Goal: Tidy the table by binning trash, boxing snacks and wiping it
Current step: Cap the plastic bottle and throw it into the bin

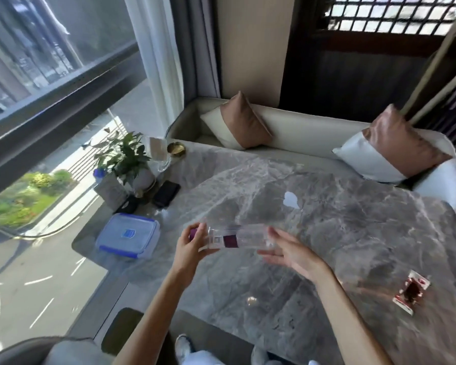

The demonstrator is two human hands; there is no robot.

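Note:
My left hand grips the purple-capped neck end of a clear plastic bottle with a purple label, held sideways above the grey marble table. My right hand is spread open at the bottle's base end, palm turned toward it; whether it touches the bottle is unclear. A closed plastic box with a blue-trimmed lid sits to the left of my left hand near the table edge. A red and white snack wrapper lies at the right front of the table. A small white scrap lies beyond the bottle.
A potted plant, a dark phone, a glass item and a brass dish crowd the far left corner. A cream sofa with two cushions runs along the far side. A small shiny bit lies near the front edge.

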